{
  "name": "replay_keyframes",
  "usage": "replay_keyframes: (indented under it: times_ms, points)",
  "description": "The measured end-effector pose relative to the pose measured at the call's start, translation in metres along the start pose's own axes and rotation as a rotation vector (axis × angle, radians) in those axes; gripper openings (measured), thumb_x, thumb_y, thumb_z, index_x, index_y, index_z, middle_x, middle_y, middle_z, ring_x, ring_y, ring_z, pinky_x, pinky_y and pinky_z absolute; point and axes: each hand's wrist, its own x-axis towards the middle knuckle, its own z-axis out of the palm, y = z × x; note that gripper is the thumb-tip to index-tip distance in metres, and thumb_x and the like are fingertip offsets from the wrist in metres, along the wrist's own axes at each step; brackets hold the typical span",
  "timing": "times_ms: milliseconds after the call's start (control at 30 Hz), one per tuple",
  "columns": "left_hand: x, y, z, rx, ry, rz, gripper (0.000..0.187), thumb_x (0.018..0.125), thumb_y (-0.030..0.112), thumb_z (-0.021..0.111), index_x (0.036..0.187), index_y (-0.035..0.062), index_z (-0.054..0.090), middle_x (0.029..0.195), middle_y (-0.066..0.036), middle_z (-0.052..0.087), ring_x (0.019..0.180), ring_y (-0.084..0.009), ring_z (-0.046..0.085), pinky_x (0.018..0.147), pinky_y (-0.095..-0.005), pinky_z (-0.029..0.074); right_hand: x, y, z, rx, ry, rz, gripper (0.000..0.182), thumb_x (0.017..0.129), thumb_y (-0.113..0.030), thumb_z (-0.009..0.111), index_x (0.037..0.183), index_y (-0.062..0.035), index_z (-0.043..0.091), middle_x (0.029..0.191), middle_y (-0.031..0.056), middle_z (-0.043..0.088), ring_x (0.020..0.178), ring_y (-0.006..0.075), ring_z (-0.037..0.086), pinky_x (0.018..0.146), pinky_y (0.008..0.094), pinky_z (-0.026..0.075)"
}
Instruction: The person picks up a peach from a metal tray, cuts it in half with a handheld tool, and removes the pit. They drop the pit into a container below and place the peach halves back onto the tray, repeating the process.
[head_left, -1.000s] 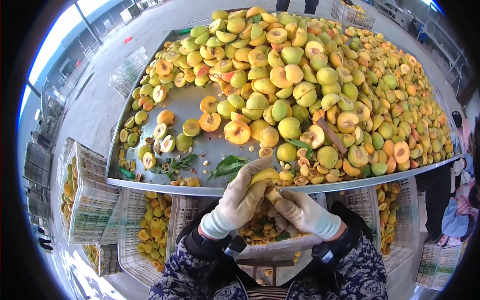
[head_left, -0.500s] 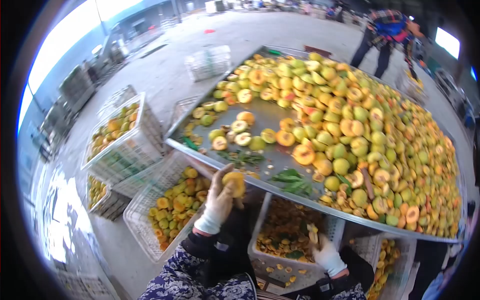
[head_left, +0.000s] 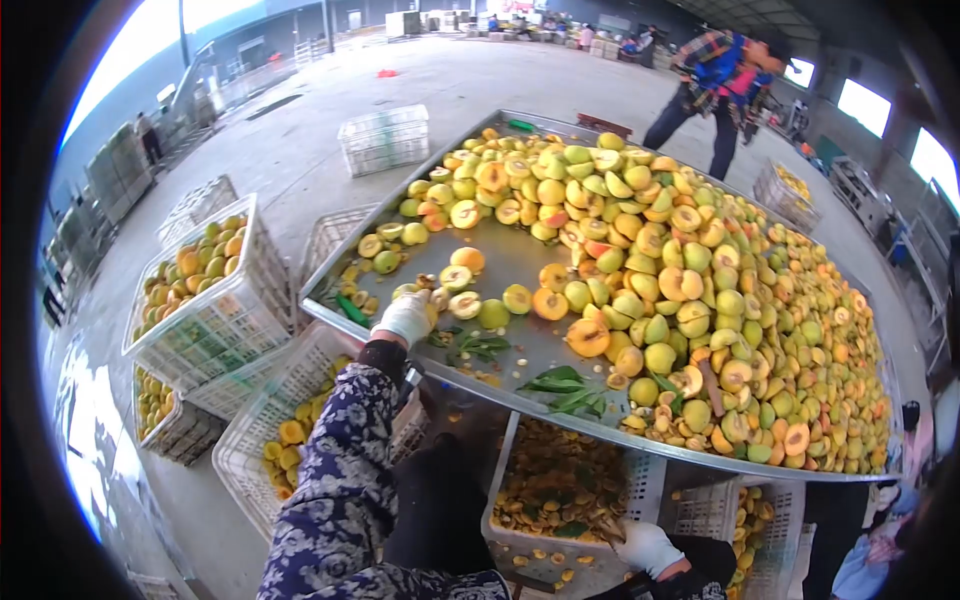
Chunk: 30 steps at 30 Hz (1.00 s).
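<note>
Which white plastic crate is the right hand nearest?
The white plastic crate below the silver metal tray, at the gloved right hand; it alone shows brownish scraps with green leaves.

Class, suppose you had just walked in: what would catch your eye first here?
First, the huge heap of yellow, green and orange fruit, much of it halved, covering the right side of the grey metal table. Then the pale-gloved left hand among loose fruit at the table's left end, and the pale-gloved right hand low down, by a white plastic crate of orange-brown scraps.
</note>
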Motion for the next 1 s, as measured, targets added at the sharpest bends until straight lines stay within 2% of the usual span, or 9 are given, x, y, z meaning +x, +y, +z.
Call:
replay_keyframes:
  times_ms: [133,200,267,400,600,667,767,800,1000]
  points:
    - [-0.014,0.067,-0.05,-0.219,-0.161,-0.027,0.04,0.081,0.021,0.067,0.115,0.0024,0.059,0.091,-0.017,0.068,0.082,-0.0308,0.067,0.074,-0.0374,0.053,0.003,-0.03,-0.045,0.488,0.308,-0.157,0.037,0.089,-0.032,0.06,0.109,-0.0009,0.056,0.089,0.0247,0.065,0.081,0.0428,0.064,0.071,0.0449,0.051]
    - [-0.031,0.143,-0.1,-0.779,-0.235,-0.209,0.038,0.079,0.011,0.067,0.114,0.004,0.056,0.088,-0.007,0.065,0.066,-0.0154,0.061,0.052,-0.0275,0.05,0.004,-0.062,-0.085,0.719,0.56,-0.415,0.04,0.093,-0.032,0.058,0.115,0.0007,0.051,0.08,0.0162,0.063,0.064,0.0292,0.062,0.061,0.0376,0.05]
    - [-0.063,0.204,-0.109,-1.413,-0.424,-0.234,0.045,0.083,0.007,0.066,0.124,0.007,0.049,0.091,-0.005,0.062,0.064,-0.0122,0.059,0.041,-0.0225,0.046,0.002,-0.084,-0.12,1.142,0.331,-0.414,0.048,0.096,-0.04,0.056,0.122,-0.0006,0.047,0.076,0.0067,0.058,0.059,0.0131,0.053,0.054,0.0283,0.046]
    - [-0.113,0.279,-0.082,-2.077,-0.556,-0.197,0.061,0.092,0.007,0.058,0.145,0.0049,0.029,0.123,-0.012,0.053,0.107,-0.0179,0.056,0.091,-0.0299,0.05,0.021,-0.096,-0.138,1.336,0.281,-0.539,0.053,0.097,-0.052,0.049,0.109,-0.0012,0.047,0.072,0.0029,0.053,0.057,0.0084,0.05,0.05,0.0235,0.042]
    - [-0.114,0.307,-0.026,-2.014,-0.486,-0.105,0.059,0.093,0.005,0.055,0.146,0.0044,0.027,0.129,-0.011,0.052,0.115,-0.0184,0.053,0.103,-0.032,0.041,0.043,-0.064,-0.123,1.115,0.471,-0.404,0.037,0.1,-0.033,0.05,0.112,0.0015,0.051,0.074,0.0082,0.057,0.06,0.0156,0.057,0.054,0.0304,0.046]
    - [-0.116,0.311,-0.014,-2.008,-0.469,-0.049,0.062,0.096,0.01,0.055,0.148,0.002,0.022,0.132,-0.011,0.046,0.122,-0.0176,0.048,0.105,-0.0307,0.037,0.052,-0.058,-0.119,0.832,0.944,-0.559,0.027,0.098,-0.021,0.053,0.113,0.002,0.053,0.078,0.0156,0.061,0.062,0.0282,0.062,0.059,0.0366,0.049]
    - [-0.111,0.327,-0.013,-1.791,0.216,0.09,0.056,0.097,0.008,0.054,0.145,-0.0006,0.027,0.131,-0.012,0.048,0.116,-0.0189,0.051,0.101,-0.0318,0.041,0.054,-0.033,-0.114,0.559,0.632,-0.437,0.026,0.093,-0.018,0.057,0.11,0.0019,0.054,0.078,0.0223,0.063,0.069,0.0391,0.064,0.06,0.0415,0.049]
    - [-0.109,0.318,-0.015,-1.673,0.159,0.075,0.053,0.096,0.009,0.055,0.143,0.0027,0.03,0.13,-0.014,0.051,0.114,-0.0215,0.053,0.099,-0.0347,0.045,0.054,-0.03,-0.112,0.48,0.34,-0.35,0.026,0.092,-0.019,0.058,0.108,0.0018,0.055,0.077,0.0233,0.063,0.07,0.0399,0.064,0.06,0.0427,0.049]
    - [-0.122,0.319,0.0,-1.308,-0.047,0.191,0.059,0.094,0.011,0.061,0.143,0.0021,0.03,0.126,-0.01,0.051,0.108,-0.0162,0.054,0.095,-0.0304,0.047,0.037,-0.026,-0.122,0.955,0.314,-0.259,0.03,0.095,-0.025,0.058,0.106,0.002,0.053,0.068,0.0137,0.06,0.058,0.0227,0.059,0.058,0.037,0.047]
